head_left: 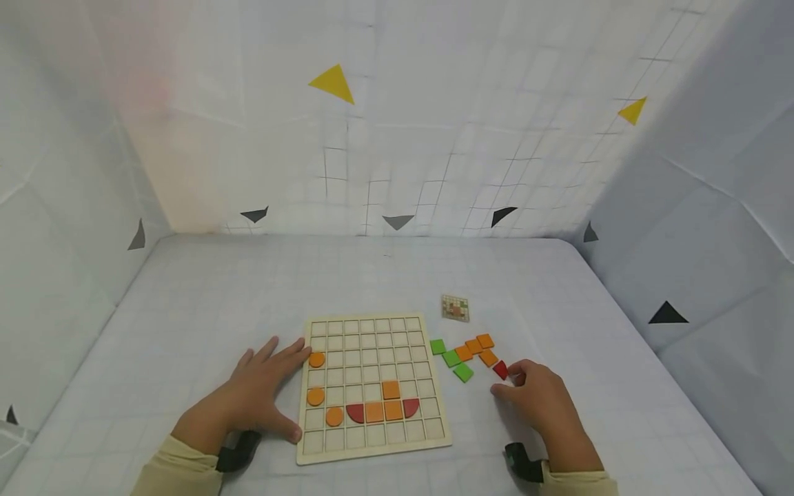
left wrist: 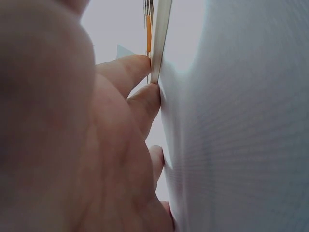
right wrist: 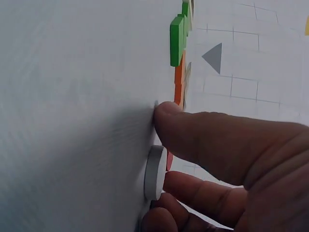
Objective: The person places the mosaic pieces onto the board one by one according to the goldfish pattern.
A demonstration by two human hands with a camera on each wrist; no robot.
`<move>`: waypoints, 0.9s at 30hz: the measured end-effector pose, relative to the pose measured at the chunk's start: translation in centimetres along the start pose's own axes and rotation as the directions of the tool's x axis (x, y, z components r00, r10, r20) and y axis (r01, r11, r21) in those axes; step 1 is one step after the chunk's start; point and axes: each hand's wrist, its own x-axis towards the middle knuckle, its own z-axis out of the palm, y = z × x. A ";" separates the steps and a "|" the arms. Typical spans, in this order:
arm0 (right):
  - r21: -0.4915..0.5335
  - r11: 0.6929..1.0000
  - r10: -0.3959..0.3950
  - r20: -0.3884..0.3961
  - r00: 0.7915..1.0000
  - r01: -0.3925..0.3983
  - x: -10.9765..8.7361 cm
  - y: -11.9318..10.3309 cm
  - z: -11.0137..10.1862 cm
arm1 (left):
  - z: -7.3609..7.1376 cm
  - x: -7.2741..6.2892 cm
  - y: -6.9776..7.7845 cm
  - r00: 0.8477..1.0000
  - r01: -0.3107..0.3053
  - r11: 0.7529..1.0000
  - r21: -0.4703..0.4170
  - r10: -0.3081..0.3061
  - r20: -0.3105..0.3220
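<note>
Tan sleeves (head_left: 180,470) are framing the foreground, the left hand (head_left: 253,394) is resting spread-fingered against the board's (head_left: 378,452) left edge, and right of it the nearer right hand (head_left: 541,398) is curving thumb and fingers about a pale disc (right wrist: 155,172), pinch unclear.

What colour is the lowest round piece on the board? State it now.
Orange; the lowest round piece on the board shows best in the head view.

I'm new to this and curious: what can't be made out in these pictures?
Small card: head view; its pattern is too small to read.
Board: left wrist view; the top edge cuts it off.
Red piece: right wrist view; the white piece and right hand partly hide it.
</note>
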 end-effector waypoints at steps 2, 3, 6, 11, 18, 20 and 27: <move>-0.001 1.000 0.007 0.010 1.000 -0.007 0.0 0.0 0.0 | 0.0 0.0 -0.1 1.000 -0.003 1.000 -0.001 0.003 -0.002; -0.002 1.000 0.006 0.012 1.000 -0.006 0.0 0.1 -0.1 | 0.0 0.0 -0.1 1.000 -0.001 1.000 0.000 0.001 -0.003; -0.001 1.000 -0.004 0.017 1.000 0.004 0.0 0.1 -0.1 | 0.0 0.0 -0.2 1.000 -0.015 1.000 0.001 0.015 -0.010; 0.022 1.000 -0.003 0.041 0.999 0.002 -0.1 0.0 0.0 | 0.0 -0.1 -0.3 1.000 -0.031 1.000 -0.005 0.031 -0.007; 0.091 0.995 -0.037 0.041 0.998 0.033 -0.3 0.2 -0.1 | 0.1 0.2 -0.4 1.000 -0.018 1.000 0.009 0.019 -0.013; 0.101 0.994 -0.041 0.024 0.999 0.038 -0.4 0.4 -0.1 | 0.1 0.2 -0.5 1.000 -0.022 1.000 0.010 0.022 -0.017; 0.187 0.980 -0.080 0.029 0.996 0.073 -0.3 0.8 0.1 | 0.1 0.1 -0.3 1.000 -0.018 1.000 -0.003 0.018 -0.010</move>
